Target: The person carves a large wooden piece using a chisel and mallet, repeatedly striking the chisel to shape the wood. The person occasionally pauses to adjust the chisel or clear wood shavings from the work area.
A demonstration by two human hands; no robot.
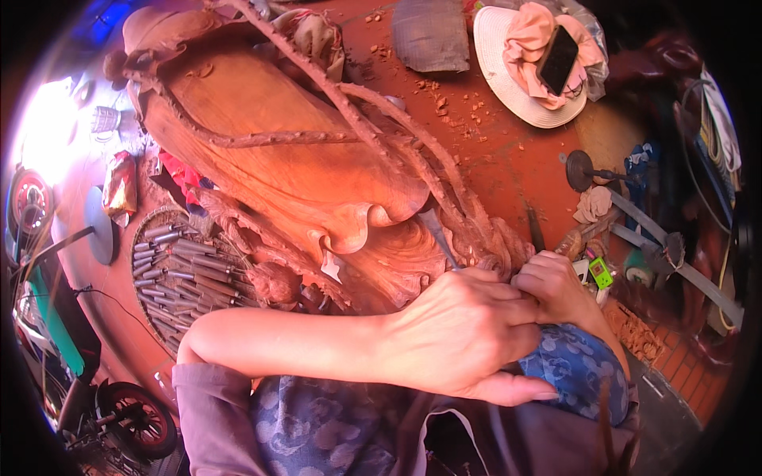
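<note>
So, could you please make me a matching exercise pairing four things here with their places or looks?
Column one:
1. phone
2. bunched tools
3. left hand
4. large carving

Column two:
A. in a round tray
B. reddish-brown, with wavy folded edges
C. on pink cloth
D. at a metal tool, beside the right hand

Pairs: 1-C, 2-A, 3-D, 4-B
</note>
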